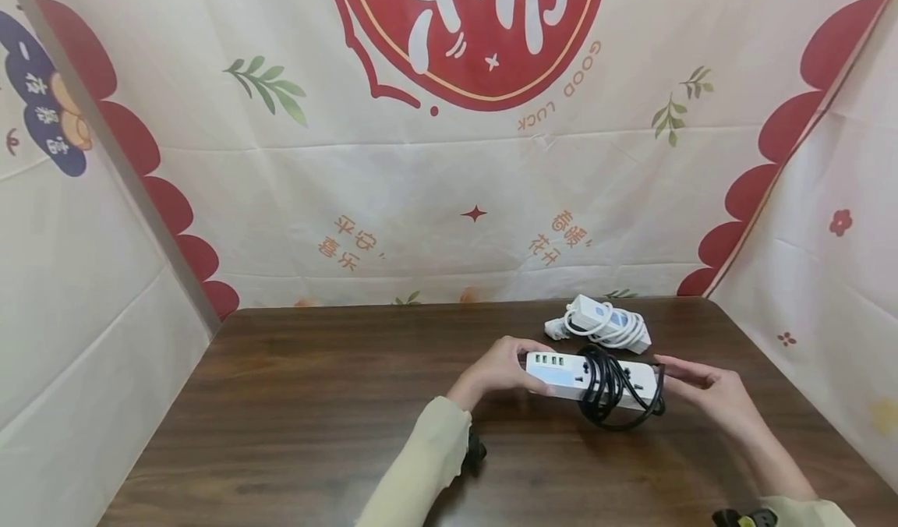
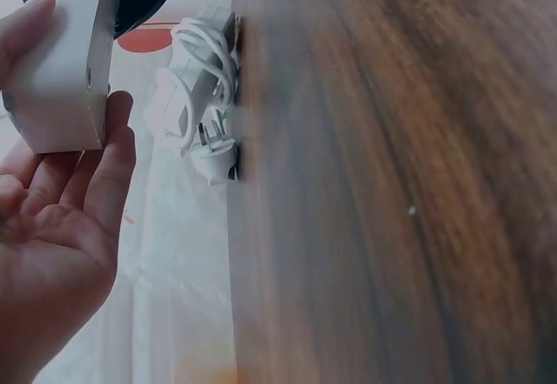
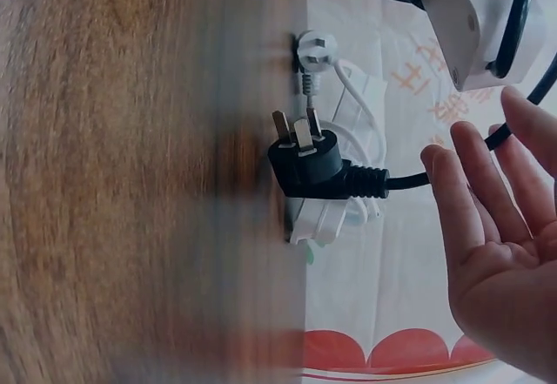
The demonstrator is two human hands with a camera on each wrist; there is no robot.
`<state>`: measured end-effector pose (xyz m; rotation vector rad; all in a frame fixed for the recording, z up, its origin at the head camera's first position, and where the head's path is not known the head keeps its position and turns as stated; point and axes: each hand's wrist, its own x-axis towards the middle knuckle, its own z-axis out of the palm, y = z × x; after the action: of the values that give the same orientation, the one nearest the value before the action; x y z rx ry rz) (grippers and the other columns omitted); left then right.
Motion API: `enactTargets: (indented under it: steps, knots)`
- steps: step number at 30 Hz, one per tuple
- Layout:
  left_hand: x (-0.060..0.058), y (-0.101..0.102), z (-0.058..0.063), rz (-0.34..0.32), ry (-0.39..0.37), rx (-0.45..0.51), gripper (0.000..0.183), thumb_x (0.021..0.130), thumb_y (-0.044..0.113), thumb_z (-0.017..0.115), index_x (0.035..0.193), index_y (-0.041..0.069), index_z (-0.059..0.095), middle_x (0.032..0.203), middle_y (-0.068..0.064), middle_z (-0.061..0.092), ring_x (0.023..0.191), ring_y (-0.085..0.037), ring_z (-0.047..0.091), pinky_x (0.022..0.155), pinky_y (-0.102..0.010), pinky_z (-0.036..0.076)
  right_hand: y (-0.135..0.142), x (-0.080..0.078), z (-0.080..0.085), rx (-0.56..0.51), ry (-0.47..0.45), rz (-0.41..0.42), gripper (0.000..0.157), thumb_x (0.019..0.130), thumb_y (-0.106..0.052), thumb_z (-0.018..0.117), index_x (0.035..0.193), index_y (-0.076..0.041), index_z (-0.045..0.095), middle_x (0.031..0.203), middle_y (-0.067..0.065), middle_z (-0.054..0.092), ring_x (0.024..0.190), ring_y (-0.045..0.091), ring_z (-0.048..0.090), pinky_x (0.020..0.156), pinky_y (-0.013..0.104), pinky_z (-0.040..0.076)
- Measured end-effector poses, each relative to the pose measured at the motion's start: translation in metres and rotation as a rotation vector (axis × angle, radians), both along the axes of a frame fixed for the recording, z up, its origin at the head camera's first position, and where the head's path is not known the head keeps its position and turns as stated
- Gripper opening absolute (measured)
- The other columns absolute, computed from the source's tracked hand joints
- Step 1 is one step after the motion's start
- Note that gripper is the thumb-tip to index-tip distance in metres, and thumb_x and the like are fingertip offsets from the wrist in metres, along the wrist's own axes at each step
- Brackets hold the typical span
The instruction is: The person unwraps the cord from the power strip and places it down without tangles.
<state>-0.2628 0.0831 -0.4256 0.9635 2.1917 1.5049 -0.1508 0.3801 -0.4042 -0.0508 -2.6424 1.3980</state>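
Note:
A white power strip with several USB ports has its black cord wound around its middle. My left hand grips its left end, thumb on one side and fingers on the other. At the right end is my right hand, its fingers extended beside the cord. In the right wrist view, the cord passes behind those fingers, close below the strip's end. A black three-pin plug hangs from the cord with its prongs bare.
Behind the held strip, a second white power strip lies on the brown wooden table, wrapped in its white cord. Its white plug sticks out at one end. Printed cloth surrounds the table at the back and sides.

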Motion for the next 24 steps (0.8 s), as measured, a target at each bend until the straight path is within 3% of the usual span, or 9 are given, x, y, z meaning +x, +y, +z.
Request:
enactTargets:
  steps: [3,9,17,21,24]
  knots:
    - [0.001,-0.003,0.001,-0.006,-0.003,0.004,0.047,0.061,0.009,0.083,0.105,0.01,0.067,0.091,0.006,0.065,0.078,-0.002,0.054,0.069,-0.019,0.043,0.008,-0.007,-0.011,0.032,0.031,-0.049,0.036,0.083,-0.028,0.066,0.113,-0.008,0.065,0.092,-0.021,0.065,0.082,-0.01,0.054,0.064,0.017,0.045]
    - [0.0,-0.006,-0.002,-0.009,-0.007,0.01,0.047,0.061,0.009,0.083,0.106,0.009,0.067,0.091,0.005,0.065,0.078,-0.002,0.054,0.069,-0.019,0.043,0.022,-0.017,-0.03,0.069,0.154,-0.057,0.029,0.081,-0.024,0.07,0.106,-0.009,0.069,0.089,-0.019,0.067,0.083,-0.011,0.055,0.062,0.012,0.043]
    - [0.001,-0.011,-0.001,0.034,-0.017,0.026,0.048,0.061,0.008,0.083,0.106,0.008,0.067,0.092,0.005,0.065,0.08,-0.002,0.054,0.071,-0.019,0.043,0.005,-0.007,-0.01,0.088,0.319,-0.043,0.016,0.076,-0.01,0.073,0.092,-0.007,0.072,0.087,-0.015,0.061,0.076,-0.007,0.054,0.057,0.012,0.041]
    - [0.001,-0.012,-0.002,0.047,-0.027,0.035,0.048,0.061,0.008,0.082,0.106,0.008,0.067,0.091,0.005,0.065,0.079,-0.003,0.054,0.071,-0.02,0.043,-0.002,-0.002,0.001,0.097,0.292,-0.006,0.015,0.078,-0.01,0.072,0.091,-0.002,0.071,0.098,-0.02,0.06,0.087,-0.013,0.052,0.064,0.008,0.042]
    - [0.001,-0.012,-0.001,0.059,-0.029,0.032,0.047,0.061,0.009,0.083,0.106,0.009,0.067,0.092,0.005,0.065,0.079,-0.003,0.054,0.071,-0.02,0.043,-0.004,0.001,0.006,0.087,0.25,0.03,0.018,0.078,-0.009,0.071,0.093,0.002,0.069,0.094,-0.02,0.065,0.085,-0.011,0.055,0.064,0.01,0.043]
